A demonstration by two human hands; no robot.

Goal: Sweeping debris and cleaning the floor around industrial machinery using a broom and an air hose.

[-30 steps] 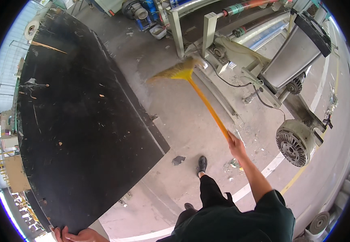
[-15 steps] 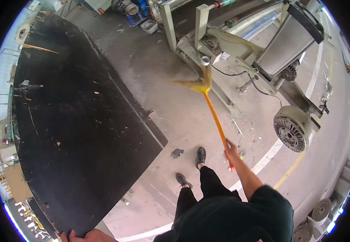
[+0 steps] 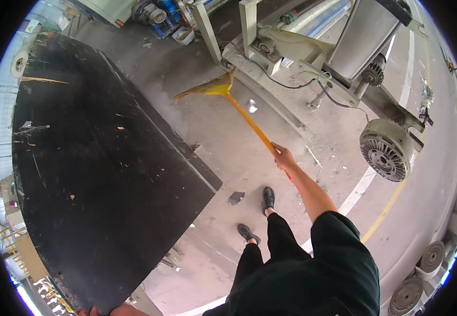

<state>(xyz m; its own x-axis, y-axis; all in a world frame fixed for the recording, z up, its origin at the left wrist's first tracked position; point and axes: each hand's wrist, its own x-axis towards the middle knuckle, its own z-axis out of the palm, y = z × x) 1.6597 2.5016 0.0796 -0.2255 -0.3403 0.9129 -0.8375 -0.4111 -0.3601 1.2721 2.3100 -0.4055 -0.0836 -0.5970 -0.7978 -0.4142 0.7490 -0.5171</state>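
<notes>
The yellow broom [image 3: 223,89] is reaching away from the right hand [image 3: 283,156], its long handle running up and to the left from the fist to the bristle head, which is resting on the grey concrete floor [image 3: 228,158] just in front of the pale green machine frame [image 3: 292,47]. Between the broom head and the person, the corner of a big black board [image 3: 107,174] is jutting over the floor on the left, and a dark scrap [image 3: 236,198] is lying near the person's black shoes [image 3: 260,213]. A round ribbed motor [image 3: 386,152] is hanging off the machine to the right. The right hand is wrapping closed around the handle, arm stretched out. The left hand [image 3: 107,310] is showing only as fingertips gripping the board's near edge at the bottom rim.
</notes>
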